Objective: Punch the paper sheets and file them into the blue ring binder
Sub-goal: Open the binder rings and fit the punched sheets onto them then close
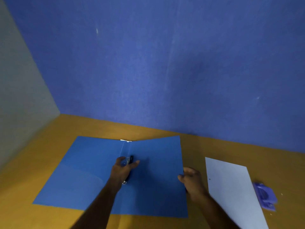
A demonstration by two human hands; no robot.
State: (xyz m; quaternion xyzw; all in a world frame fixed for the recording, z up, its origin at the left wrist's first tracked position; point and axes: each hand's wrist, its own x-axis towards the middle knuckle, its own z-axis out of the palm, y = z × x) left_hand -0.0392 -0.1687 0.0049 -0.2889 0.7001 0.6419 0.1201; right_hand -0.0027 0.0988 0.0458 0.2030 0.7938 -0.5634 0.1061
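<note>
Blue card covers most of the near desk: the ring binder [92,176] lies open and flat on the ochre table [49,146], its far edge close to the blue wall [165,63], its near edge short of the table's front. Bare table runs along its left side and in a narrow strip behind it. At the spine the left hand [123,169] rests over the black ring mechanism [131,160], fingers curled around it. The right hand [192,180] pinches the binder's right edge, fingers closed on the cover. Just right of that hand lies a white paper sheet [231,187] with one dark hole near its left edge; a lilac hole punch [264,197] sits against the sheet's right side. No readable writing shows anywhere.
</note>
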